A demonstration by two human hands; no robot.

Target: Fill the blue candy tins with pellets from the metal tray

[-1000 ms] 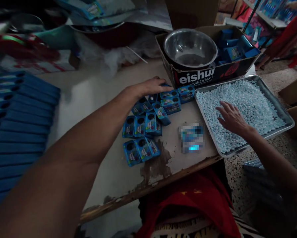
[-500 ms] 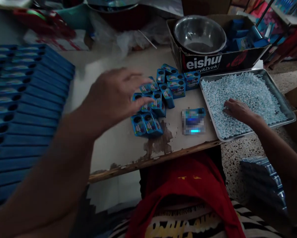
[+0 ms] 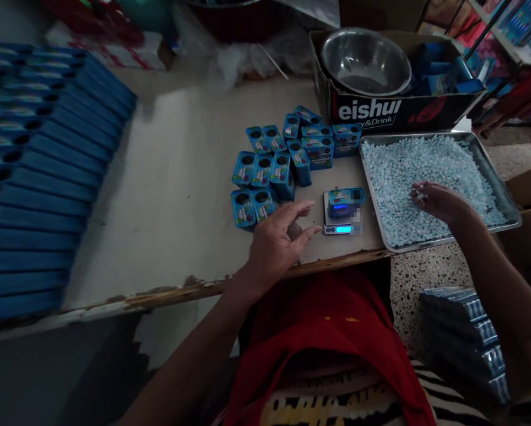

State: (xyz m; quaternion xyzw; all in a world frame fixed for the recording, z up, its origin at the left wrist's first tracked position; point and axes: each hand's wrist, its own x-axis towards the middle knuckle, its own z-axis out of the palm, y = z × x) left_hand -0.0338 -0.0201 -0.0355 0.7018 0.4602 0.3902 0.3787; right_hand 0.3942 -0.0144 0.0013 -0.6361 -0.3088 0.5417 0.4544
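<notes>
A blue box [image 3: 347,196] rests on a small digital scale [image 3: 332,220] with a lit display, near the table's front edge. Just left of the scale is my left hand [image 3: 278,239], its thumb and fingers apart and nothing between them. My right hand [image 3: 440,201] is over the metal tray [image 3: 498,177] of pale blue candies [image 3: 398,171], its fingers curled round a few candies that show at the fingertips. Several blue boxes [image 3: 282,171] with round dark holes in their tops stand behind and left of my left hand.
Long rows of blue boxes [image 3: 70,154] fill the left side of the table [image 3: 159,177]. At the back, a black carton [image 3: 407,115] holds a steel bowl [image 3: 366,62] and more blue boxes. Silvery-blue packs [image 3: 467,337] are stacked at the lower right.
My left hand has moved down and right, from above the group of boxes to beside the scale. My right hand has lifted slightly from the candies with some in its fingers.
</notes>
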